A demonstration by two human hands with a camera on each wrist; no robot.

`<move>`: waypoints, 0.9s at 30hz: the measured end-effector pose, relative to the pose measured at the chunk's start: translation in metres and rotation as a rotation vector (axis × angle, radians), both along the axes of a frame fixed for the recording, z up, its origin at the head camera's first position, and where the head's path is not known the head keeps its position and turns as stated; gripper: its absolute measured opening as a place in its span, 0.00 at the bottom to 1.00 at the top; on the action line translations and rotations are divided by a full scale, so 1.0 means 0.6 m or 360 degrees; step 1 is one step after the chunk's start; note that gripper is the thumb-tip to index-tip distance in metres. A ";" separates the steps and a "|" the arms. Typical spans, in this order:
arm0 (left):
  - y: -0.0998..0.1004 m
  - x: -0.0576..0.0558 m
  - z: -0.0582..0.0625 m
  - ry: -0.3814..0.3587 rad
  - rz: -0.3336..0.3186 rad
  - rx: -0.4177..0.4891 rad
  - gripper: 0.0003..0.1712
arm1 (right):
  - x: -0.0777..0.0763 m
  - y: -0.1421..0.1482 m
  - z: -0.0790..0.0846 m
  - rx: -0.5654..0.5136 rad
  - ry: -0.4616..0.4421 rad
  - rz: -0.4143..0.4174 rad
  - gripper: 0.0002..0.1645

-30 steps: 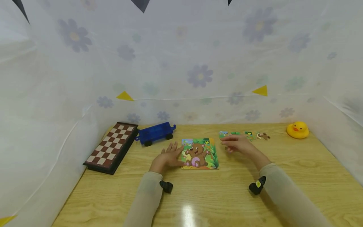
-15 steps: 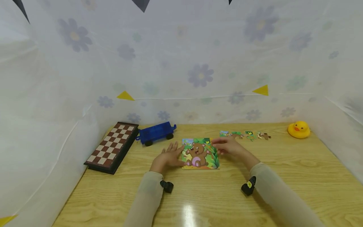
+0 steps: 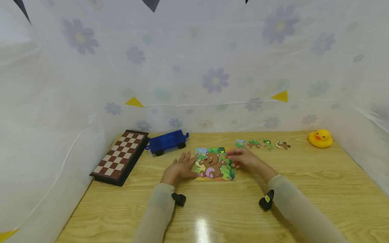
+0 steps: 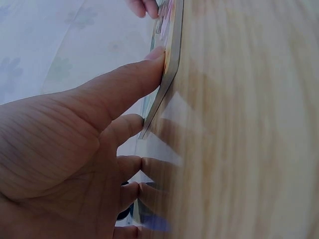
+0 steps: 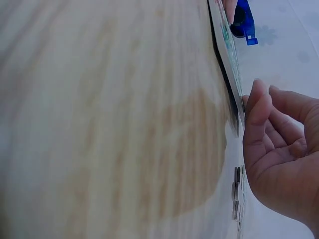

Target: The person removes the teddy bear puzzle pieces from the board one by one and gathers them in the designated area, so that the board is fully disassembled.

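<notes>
A square jigsaw board (image 3: 209,165) with a brown bear picture lies flat on the table. My left hand (image 3: 181,167) rests at its left side, fingers spread; in the left wrist view the thumb (image 4: 124,87) lies against the board's edge. At the upper right corner of the board is my right hand (image 3: 245,158), its fingers bent. In the right wrist view thumb and fingertips (image 5: 256,92) come together right at the board's edge (image 5: 227,64). I cannot tell whether a small piece is pinched there. Loose jigsaw pieces (image 3: 253,145) lie in a row behind the right hand.
A brown-and-white checkered board (image 3: 121,155) stands at the far left. Near it is a blue toy wagon (image 3: 167,141) with black wheels. A yellow rubber duck (image 3: 320,138) sits at the back right. Flowered white cloth (image 3: 182,67) hangs behind the wooden table (image 3: 237,209).
My right hand has moved left and slightly forward-down, from in front of the loose pieces to the board's upper right corner. The left hand stays at the board's left side.
</notes>
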State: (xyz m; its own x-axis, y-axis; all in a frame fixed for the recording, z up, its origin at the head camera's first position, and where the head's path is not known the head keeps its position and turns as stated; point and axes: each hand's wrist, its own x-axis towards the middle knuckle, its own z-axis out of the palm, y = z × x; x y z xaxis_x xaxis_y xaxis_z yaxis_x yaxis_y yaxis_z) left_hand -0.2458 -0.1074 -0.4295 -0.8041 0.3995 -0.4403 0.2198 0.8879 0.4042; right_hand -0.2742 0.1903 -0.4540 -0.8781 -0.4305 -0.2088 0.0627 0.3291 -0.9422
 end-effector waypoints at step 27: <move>0.001 0.000 0.001 -0.0003 0.0011 -0.0010 0.50 | 0.007 -0.016 0.006 0.0029 -0.0033 -0.0066 0.22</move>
State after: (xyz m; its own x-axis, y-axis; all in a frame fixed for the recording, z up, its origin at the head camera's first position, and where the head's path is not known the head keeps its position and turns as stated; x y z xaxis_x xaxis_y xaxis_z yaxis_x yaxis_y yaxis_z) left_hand -0.2459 -0.1070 -0.4287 -0.8059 0.3915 -0.4441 0.2132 0.8917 0.3993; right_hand -0.2700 0.1807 -0.4504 -0.8904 -0.3900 -0.2347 0.0961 0.3428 -0.9345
